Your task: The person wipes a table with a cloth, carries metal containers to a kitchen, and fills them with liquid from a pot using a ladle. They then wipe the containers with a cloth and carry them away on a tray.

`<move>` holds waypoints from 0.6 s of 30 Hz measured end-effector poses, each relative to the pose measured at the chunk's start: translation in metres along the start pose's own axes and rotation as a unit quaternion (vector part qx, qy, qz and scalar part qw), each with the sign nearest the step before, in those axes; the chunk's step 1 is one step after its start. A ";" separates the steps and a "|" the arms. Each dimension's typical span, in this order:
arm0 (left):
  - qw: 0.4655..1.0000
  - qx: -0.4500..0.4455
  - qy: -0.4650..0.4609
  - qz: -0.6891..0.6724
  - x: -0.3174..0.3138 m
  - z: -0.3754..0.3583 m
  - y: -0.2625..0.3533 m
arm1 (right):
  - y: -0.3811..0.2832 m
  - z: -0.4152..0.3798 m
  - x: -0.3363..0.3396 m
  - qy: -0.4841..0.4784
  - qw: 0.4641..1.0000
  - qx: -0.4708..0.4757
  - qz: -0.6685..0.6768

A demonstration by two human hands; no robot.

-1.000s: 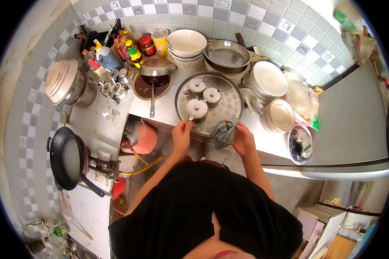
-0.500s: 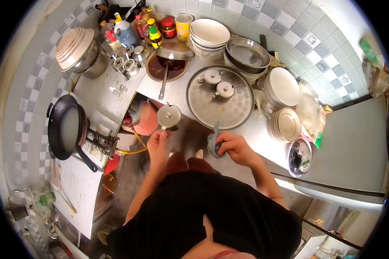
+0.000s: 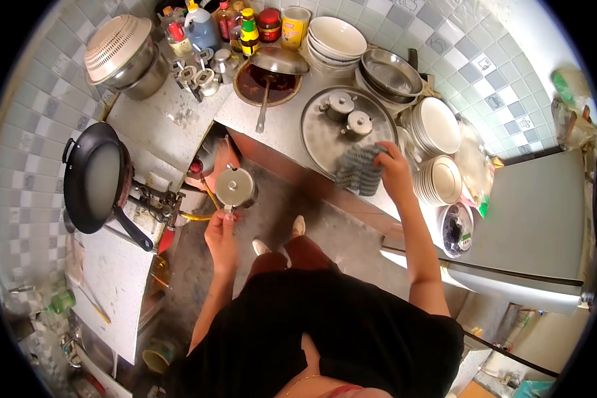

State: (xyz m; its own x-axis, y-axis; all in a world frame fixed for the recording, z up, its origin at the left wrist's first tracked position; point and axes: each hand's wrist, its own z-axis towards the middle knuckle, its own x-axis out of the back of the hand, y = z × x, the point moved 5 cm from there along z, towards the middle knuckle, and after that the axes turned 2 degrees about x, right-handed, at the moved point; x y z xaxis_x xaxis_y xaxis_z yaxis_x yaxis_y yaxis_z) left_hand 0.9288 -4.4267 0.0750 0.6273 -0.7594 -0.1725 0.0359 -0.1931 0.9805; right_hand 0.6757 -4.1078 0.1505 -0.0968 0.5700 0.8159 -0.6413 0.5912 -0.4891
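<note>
Already lifted off the round steel tray (image 3: 325, 136), one small lidded steel pot (image 3: 236, 188) hangs pinched in the left hand (image 3: 220, 232); the right hand (image 3: 393, 169), fingers clamped on a grey-blue cloth (image 3: 358, 171), wipes that tray, where two lidded steel pots (image 3: 349, 114) remain.

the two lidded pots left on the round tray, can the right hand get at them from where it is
Probably yes. The right hand presses a cloth on the round tray, right beside the two lidded pots, and nothing stands between. It would have to drop the cloth first.
</note>
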 end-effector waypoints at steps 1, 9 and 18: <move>1.000 0.004 -0.001 0.001 0.002 -0.003 -0.002 | 0.009 -0.001 -0.011 -0.002 1.000 -0.003 0.000; 0.999 0.006 0.045 0.004 -0.015 -0.009 0.005 | 0.042 -0.023 -0.122 0.040 0.988 -0.107 -0.107; 0.998 -0.009 0.056 -0.021 -0.036 -0.005 0.001 | 0.037 -0.017 -0.135 0.019 0.997 0.018 -0.068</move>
State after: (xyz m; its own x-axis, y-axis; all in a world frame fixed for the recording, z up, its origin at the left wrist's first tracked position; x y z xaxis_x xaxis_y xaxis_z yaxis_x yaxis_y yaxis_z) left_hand 0.9103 -4.3967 0.0821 0.7084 -0.6763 -0.2019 0.0764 -0.2109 0.9745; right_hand 0.6782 -4.1533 0.0173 0.0215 0.5086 0.8608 -0.6741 0.6432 -0.3632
